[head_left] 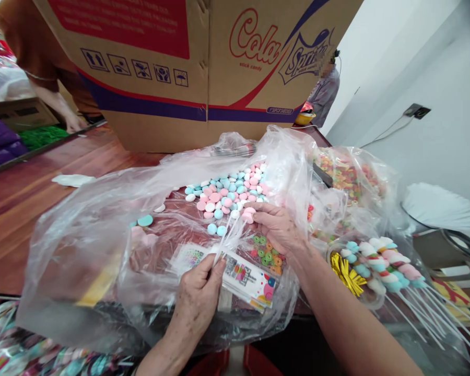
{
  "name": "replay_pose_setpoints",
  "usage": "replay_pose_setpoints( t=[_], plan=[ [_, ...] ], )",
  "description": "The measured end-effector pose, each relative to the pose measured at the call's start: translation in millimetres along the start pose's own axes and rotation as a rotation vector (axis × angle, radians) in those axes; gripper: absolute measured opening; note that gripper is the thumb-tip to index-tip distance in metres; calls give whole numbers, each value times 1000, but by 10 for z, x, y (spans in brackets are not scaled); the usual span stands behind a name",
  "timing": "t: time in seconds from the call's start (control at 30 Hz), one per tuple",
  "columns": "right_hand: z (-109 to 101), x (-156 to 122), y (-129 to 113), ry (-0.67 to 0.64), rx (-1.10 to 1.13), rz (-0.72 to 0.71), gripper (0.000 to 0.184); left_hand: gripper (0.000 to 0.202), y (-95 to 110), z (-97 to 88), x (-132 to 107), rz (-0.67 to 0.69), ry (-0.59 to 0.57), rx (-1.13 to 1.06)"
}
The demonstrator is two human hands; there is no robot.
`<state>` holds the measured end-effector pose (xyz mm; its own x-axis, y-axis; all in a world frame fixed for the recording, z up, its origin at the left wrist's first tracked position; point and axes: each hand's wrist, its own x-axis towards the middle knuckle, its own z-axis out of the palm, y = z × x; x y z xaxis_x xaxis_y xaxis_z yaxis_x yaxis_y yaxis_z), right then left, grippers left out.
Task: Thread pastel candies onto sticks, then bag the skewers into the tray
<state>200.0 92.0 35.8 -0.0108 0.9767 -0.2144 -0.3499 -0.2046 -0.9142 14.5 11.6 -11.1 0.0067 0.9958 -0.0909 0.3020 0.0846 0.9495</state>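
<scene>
My left hand is closed in a pinch round a few thin white sticks that point up and to the right. My right hand pinches a pink candy at the sticks' tips. Both hands work over a big clear plastic bag spread on the wooden table. Inside it lies a heap of pink, blue and white disc candies. A printed label card and small ring candies lie under the plastic below my hands.
A large "Cola" cardboard box stands behind the bag. Finished candy skewers with a gold bow lie at the right, beside another bag of mixed sweets. Another person's arm reaches in at far left; someone else stands behind the box.
</scene>
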Motion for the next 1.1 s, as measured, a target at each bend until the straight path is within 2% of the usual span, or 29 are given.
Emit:
replay_pose_setpoints(
  t=[0.27,0.4,0.57,0.87,0.97,1.1],
  plan=[
    [-3,20,6,22,6,-31,33,30,-31,0,2,2,-22,28],
    [-18,14,16,-20,-28,-35,30,35,-44,5,10,-17,-30,25],
    [-73,4,91,-79,-184,-116,26,35,-44,9,2,-14,-23,24],
    [-39,-109,231,-15,-543,-254,34,30,-57,20,-3,67,2,20],
    [-17,-152,305,21,-656,-350,35,32,-91,25,-17,66,-9,5],
    [-12,-159,373,7,-818,-580,33,33,-116,25,-38,56,-16,8]
  ],
)
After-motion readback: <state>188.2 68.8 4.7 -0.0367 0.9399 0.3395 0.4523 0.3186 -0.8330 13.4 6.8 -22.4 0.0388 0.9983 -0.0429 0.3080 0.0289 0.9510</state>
